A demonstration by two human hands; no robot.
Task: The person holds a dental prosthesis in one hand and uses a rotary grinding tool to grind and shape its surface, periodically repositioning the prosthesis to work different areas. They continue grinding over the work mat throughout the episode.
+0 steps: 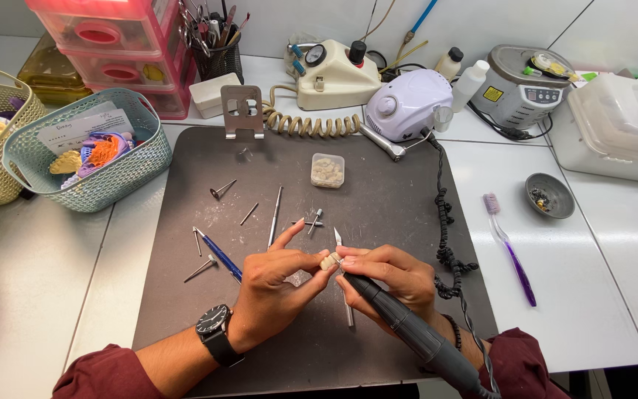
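My left hand (278,284), with a black watch on the wrist, pinches a small cream tooth-shaped piece (329,261) between thumb and fingers; the index finger sticks out. My right hand (393,277) grips a dark grey rotary handpiece (407,329) like a pen, its tip against the small piece. Both hands hover over a dark grey work mat (378,192). Beside them lie a blue pen (219,255), a scalpel (339,238) and several metal burs and tools (275,214).
A small clear box of cream pieces (327,170) sits on the mat. A coiled black cord (444,222) runs to a white motor unit (405,103). Teal basket (86,151) at left, purple toothbrush (507,247) and grey dish (549,196) at right.
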